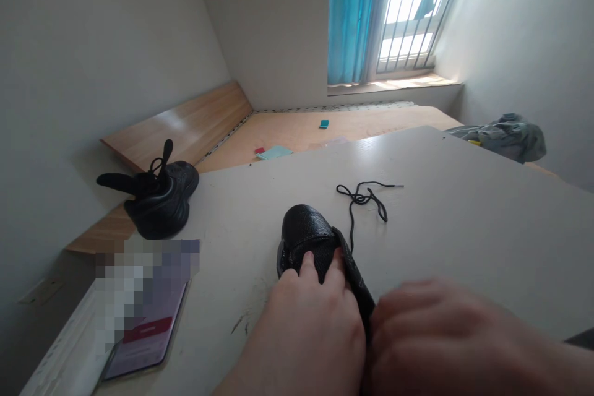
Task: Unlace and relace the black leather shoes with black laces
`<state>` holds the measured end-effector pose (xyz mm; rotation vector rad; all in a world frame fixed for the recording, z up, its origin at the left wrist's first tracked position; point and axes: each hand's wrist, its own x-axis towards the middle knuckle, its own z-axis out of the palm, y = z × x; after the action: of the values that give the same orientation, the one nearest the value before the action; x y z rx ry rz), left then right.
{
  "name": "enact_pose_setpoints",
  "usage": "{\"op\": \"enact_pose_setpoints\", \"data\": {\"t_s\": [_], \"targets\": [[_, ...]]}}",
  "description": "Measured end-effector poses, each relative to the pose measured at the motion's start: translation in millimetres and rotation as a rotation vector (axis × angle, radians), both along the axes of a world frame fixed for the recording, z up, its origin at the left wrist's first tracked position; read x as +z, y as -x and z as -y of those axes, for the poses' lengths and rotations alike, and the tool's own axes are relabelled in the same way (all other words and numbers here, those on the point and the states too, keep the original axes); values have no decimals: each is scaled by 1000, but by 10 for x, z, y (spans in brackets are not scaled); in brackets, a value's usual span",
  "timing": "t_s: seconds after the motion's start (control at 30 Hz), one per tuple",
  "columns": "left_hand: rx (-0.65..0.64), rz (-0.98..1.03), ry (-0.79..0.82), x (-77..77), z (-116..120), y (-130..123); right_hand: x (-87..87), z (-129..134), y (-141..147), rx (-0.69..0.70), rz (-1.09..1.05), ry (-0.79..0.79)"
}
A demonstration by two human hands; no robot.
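A black leather shoe (305, 226) points away from me on the white tabletop, its side flap spread to the right. My left hand (315, 322) lies over it, fingertips pressed down into the opening around the tongue. Close by on the right, my right hand (445, 334) is blurred, with its fingers curled in against the edge of the flap. What those fingers hold is hidden. From the flap a loose black shoelace (366, 195) trails out onto the table in tangled loops.
Another black shoe (162, 201) with its lace in stands at the table's left edge, near a phone (151, 334). Beyond the white table (473, 216) is a wooden surface (371, 117) with small papers; grey cloth (510, 136) lies at the right.
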<state>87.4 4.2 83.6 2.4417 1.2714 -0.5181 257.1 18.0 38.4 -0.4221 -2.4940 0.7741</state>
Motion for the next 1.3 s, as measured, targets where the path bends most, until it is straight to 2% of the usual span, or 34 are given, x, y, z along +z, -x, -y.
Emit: {"op": "enact_pose_setpoints", "data": {"t_s": [0.03, 0.1, 0.17, 0.2, 0.27, 0.37, 0.43, 0.5, 0.57, 0.67, 0.77, 0.8, 0.83, 0.9, 0.97, 1.03, 1.1, 1.17, 1.23, 1.3], "targets": [[6, 14, -15, -11, 3, 5, 66, -150, -64, -143, 1, 33], [2, 33, -42, -34, 12, 7, 85, -531, -200, -476, 74, -77], [-24, 28, -28, -52, 21, -3, -69, -943, -320, -625, 261, -125], [-39, 27, -5, -58, 24, -12, -191, -1127, -363, -694, 336, -87], [-49, 46, 45, -62, 27, -34, -457, -1404, -400, -739, 360, -37], [-59, 91, 61, -31, 25, -46, -709, -1574, -344, -728, 316, 26], [-110, 94, 42, 24, 18, -21, -716, -1579, -264, -711, 257, 87], [-141, 97, 55, 102, 0, 34, -610, -1543, -176, -673, 188, 190], [-80, 153, 47, 179, -51, 114, -433, -1481, -84, -599, 103, 323], [109, 366, -204, 211, -216, 249, -131, -1346, 81, -429, -19, 498], [355, 527, -384, 117, -450, 366, 92, -1188, 277, -274, -68, 583], [418, 575, -407, 71, -523, 399, 131, -1141, 337, -232, -74, 587], [425, 609, -390, 25, -587, 430, 151, -1102, 387, -192, -83, 582], [368, 672, -309, -51, -682, 485, 136, -1053, 440, -128, -118, 599], [335, 671, -244, -96, -741, 527, 71, -1055, 418, -105, -166, 690], [370, 693, -208, -106, -782, 554, -4, -1115, 326, -119, -204, 801], [445, 888, -181, -70, -818, 578, -51, -1226, 180, -133, -226, 868], [574, 1254, -158, 21, -848, 624, -59, -1366, 3, -142, -253, 909], [800, 1592, -140, 151, -868, 723, -44, -1512, -185, -167, -276, 953], [1001, 1783, -224, 276, -884, 891, -32, -1647, -365, -215, -286, 990]]}}
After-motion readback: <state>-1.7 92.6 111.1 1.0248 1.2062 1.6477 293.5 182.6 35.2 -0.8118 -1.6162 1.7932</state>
